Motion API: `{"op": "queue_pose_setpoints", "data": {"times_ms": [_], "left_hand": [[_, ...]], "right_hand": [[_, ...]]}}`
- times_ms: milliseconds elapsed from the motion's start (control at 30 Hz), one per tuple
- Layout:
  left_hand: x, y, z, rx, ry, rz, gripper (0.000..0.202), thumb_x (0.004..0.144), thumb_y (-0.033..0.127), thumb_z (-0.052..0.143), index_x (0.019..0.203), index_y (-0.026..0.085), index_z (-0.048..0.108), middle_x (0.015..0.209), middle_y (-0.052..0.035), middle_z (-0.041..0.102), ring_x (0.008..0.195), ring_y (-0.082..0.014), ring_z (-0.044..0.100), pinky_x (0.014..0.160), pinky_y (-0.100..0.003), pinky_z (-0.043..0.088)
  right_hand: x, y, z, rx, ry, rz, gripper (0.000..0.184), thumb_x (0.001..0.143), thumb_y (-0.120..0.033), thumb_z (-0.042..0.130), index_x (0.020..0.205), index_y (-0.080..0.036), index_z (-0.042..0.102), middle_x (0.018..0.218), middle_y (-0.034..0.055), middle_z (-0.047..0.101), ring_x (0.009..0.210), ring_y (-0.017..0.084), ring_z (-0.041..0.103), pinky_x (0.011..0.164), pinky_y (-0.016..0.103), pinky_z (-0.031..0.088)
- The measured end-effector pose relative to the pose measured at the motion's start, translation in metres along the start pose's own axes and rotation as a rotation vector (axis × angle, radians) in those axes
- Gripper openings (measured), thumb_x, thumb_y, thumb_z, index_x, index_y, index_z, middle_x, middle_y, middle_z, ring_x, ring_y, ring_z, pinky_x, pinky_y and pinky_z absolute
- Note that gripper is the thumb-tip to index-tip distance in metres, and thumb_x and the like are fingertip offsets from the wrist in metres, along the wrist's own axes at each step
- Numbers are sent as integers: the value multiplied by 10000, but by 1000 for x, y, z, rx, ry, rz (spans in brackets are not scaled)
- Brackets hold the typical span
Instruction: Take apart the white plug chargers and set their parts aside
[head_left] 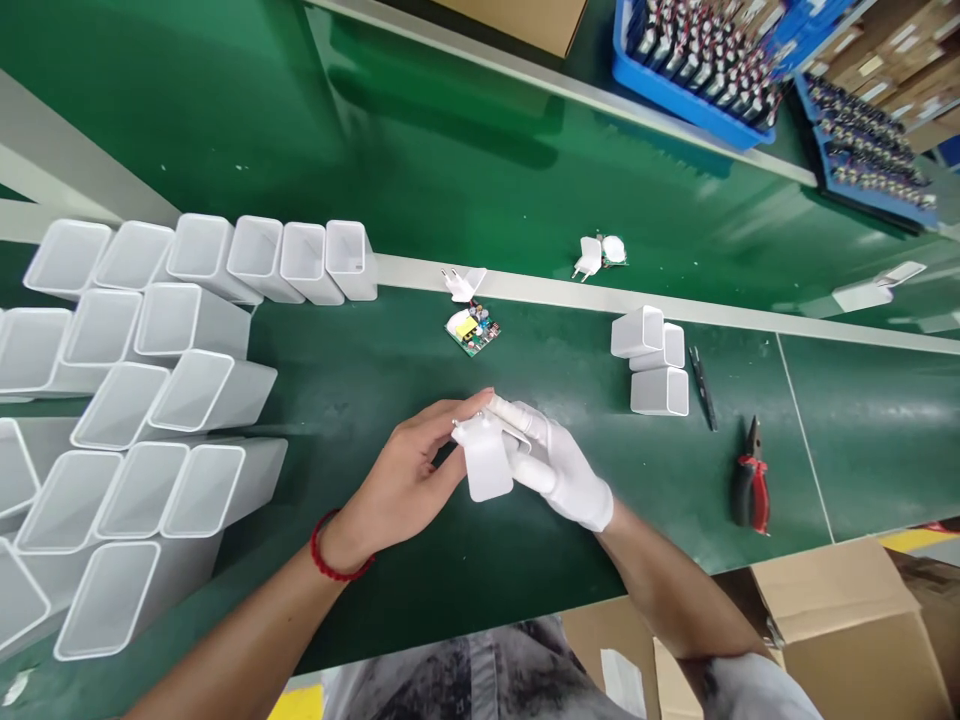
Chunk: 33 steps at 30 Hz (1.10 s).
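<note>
Between my two hands, above the green bench, is a white plastic adapter housing with a plug plate (487,462) at its near end. My bare left hand (415,465) pinches it from the left side. The gloved right hand (559,465) closes its fingers round the right side. Fingers cover part of the housing, so its inside is hidden. Just beyond my hands lies a circuit board (474,328) with a yellow component, and a white two-pin plug plate (463,285) rests against the ledge behind it.
Many open white housings (202,490) stand at the left. Three more housings (660,392), tweezers (703,388) and red-black pliers (752,480) lie at the right. A blue bin of components (694,105) sits on the upper shelf. Below the bench's right edge is a cardboard box (862,640).
</note>
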<state>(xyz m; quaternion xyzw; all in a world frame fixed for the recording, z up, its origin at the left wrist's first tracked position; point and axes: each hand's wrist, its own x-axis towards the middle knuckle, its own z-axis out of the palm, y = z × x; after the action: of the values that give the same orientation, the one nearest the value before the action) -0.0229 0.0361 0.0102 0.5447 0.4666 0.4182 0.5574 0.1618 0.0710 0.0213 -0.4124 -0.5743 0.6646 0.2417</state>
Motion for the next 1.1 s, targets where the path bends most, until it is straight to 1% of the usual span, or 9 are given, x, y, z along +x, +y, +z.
{"op": "queue_pose_setpoints", "data": {"times_ms": [267, 433, 533, 600, 700, 800, 867, 967, 1100], "left_hand": [[-4, 0, 2, 189, -35, 127, 433, 940, 224, 445, 1366, 269, 510, 1183, -95, 617, 955, -197, 626, 769, -274, 549], [1, 2, 4, 84, 62, -2, 368, 936, 320, 479, 1261, 213, 615, 1095, -85, 657, 804, -164, 620, 702, -251, 532], [7, 3, 4, -17, 82, -116, 377, 897, 394, 545, 1187, 182, 659, 1035, -65, 688, 766, -166, 624, 659, -238, 524], [9, 3, 6, -46, 70, -141, 374, 880, 409, 569, 1152, 177, 676, 994, -50, 699, 764, -170, 631, 654, -234, 521], [7, 3, 9, -44, 11, -117, 405, 885, 406, 565, 1219, 188, 632, 958, -39, 697, 805, -177, 643, 701, -253, 539], [5, 3, 8, 90, 21, -49, 560, 873, 409, 588, 1386, 217, 470, 979, -45, 680, 735, -154, 629, 627, -251, 551], [6, 2, 3, 309, 164, 84, 588, 858, 391, 615, 1399, 231, 447, 1017, -60, 663, 697, -148, 605, 568, -251, 539], [10, -2, -7, 624, 406, 357, 407, 864, 292, 612, 1263, 225, 570, 1036, -84, 638, 824, -199, 616, 710, -323, 558], [16, -9, -16, 793, 428, 507, 289, 869, 195, 594, 1158, 202, 601, 1004, -95, 624, 908, -242, 599, 827, -407, 530]], "right_hand": [[-4, 7, 5, 153, 102, -43, 456, 775, -494, 707, 1194, -317, 669, 1032, 24, 653, 978, 221, 600, 808, 345, 517], [0, 6, -7, 141, 1, 31, 572, 818, -581, 621, 1294, -263, 597, 1124, 51, 658, 916, 212, 618, 800, 368, 526], [-4, -5, -21, -114, 6, -69, 560, 886, -590, 506, 1319, -242, 572, 1233, 85, 607, 995, 234, 603, 837, 389, 514], [-10, -13, -23, -414, 70, -205, 584, 854, -539, 578, 1363, -257, 521, 1260, 95, 572, 1004, 240, 593, 845, 393, 506], [-15, -27, -18, -858, 75, -277, 676, 788, -381, 660, 1414, -235, 451, 1089, 98, 634, 857, 231, 613, 757, 361, 512], [-6, -47, -20, -1104, 71, -220, 526, 816, -307, 574, 1327, -181, 551, 921, 98, 671, 749, 232, 627, 684, 338, 504], [13, -63, -37, -1156, 213, -148, 416, 846, -324, 545, 1230, -184, 622, 904, 96, 687, 771, 242, 643, 706, 337, 506], [56, -84, -80, -1185, 485, -4, 398, 885, -367, 515, 1221, -178, 612, 963, 85, 711, 855, 246, 664, 779, 332, 508], [115, -89, -136, -1272, 594, 128, 465, 876, -334, 546, 1322, -203, 543, 1116, 70, 701, 1034, 243, 640, 953, 352, 443]]}}
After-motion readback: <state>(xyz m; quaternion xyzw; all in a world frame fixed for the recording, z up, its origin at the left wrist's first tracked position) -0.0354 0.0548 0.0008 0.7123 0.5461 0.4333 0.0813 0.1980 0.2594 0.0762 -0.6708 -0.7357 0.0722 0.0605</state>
